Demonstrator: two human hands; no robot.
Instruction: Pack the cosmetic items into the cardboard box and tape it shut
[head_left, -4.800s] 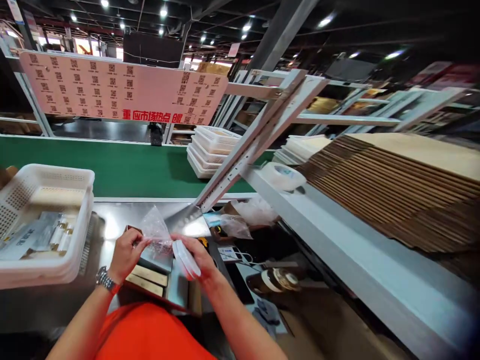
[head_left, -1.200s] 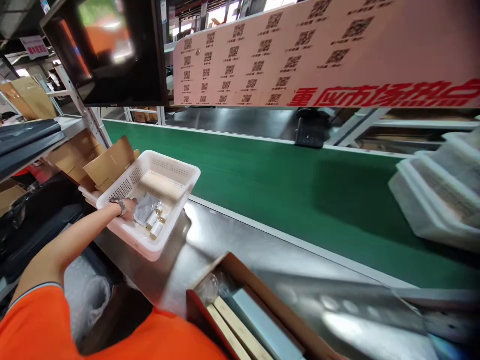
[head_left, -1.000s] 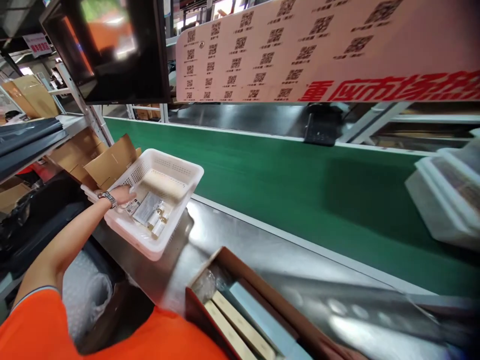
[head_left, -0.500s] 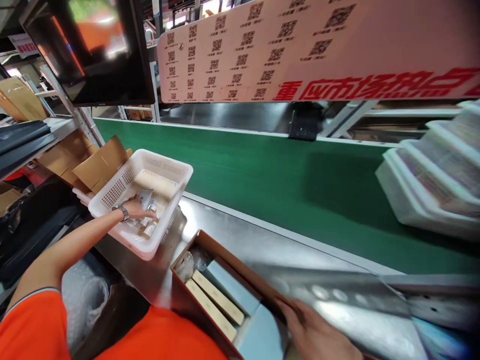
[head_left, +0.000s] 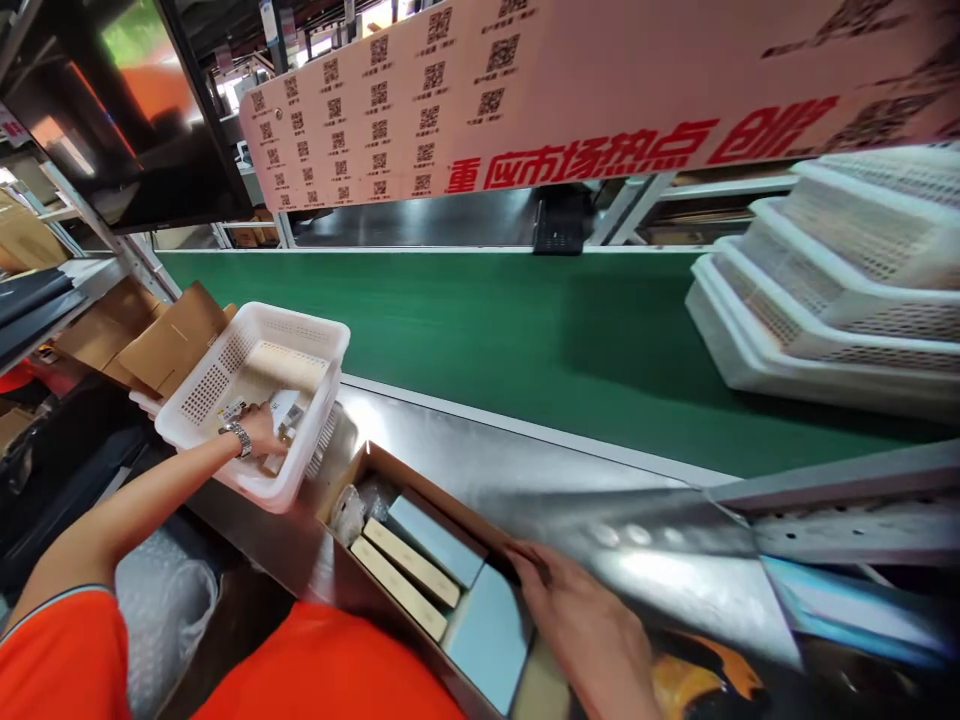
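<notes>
My left hand [head_left: 259, 430], with a watch on the wrist, reaches into a white perforated basket [head_left: 225, 350] at the left. Its fingers are curled over small packets and vials [head_left: 283, 408] lying inside; what they grip is hidden. My right hand [head_left: 577, 620] lies flat at the right end of an open cardboard box [head_left: 390, 468] on the steel counter, fingers stretched out and touching its wall. The box holds grey-blue cartons [head_left: 433, 525], tan cartons [head_left: 409, 562] and a crumpled clear bag [head_left: 349, 510].
A green conveyor belt [head_left: 525, 330] runs behind the steel counter [head_left: 465, 450]. Stacked white baskets [head_left: 817, 290] sit on it at the right. Above hang a pink board of QR codes [head_left: 525, 90] and a dark monitor [head_left: 112, 110]. Flattened cardboard [head_left: 165, 340] and bubble wrap [head_left: 165, 610] lie at the left.
My view has swung from the right-hand shelf to the basket. My left hand went into the basket and shifted among the packets. My right hand came into view at the box's end.
</notes>
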